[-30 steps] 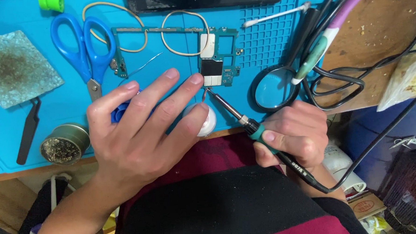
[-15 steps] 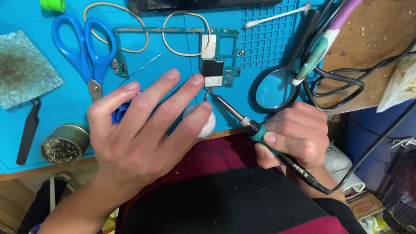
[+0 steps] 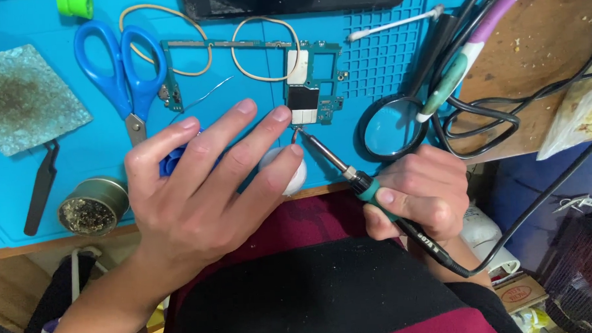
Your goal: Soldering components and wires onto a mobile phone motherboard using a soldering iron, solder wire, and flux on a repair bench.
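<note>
My right hand [image 3: 420, 194] grips a soldering iron [image 3: 370, 190] with a green and black handle. Its metal tip touches the lower edge of a green circuit board [image 3: 312, 86] lying on the blue work mat [image 3: 96, 155]. My left hand [image 3: 203, 184] is spread flat over the mat with fingers apart, holding nothing, its middle finger reaching the board's lower left corner. Under its fingers lie a small white round object [image 3: 289, 170] and a blue item [image 3: 169, 162], both partly hidden.
Blue-handled scissors [image 3: 122, 67], two rubber bands [image 3: 261, 48], black tweezers [image 3: 41, 187], a tin of brass wool [image 3: 91, 205], a stained sponge [image 3: 23, 98], a cotton swab [image 3: 393, 24] and a magnifying glass [image 3: 391, 126] lie on the mat. Black cables [image 3: 506, 104] cross the wooden board at right.
The iron's tip has crept up slightly to the board's lower edge. My left hand has stayed nearly still.
</note>
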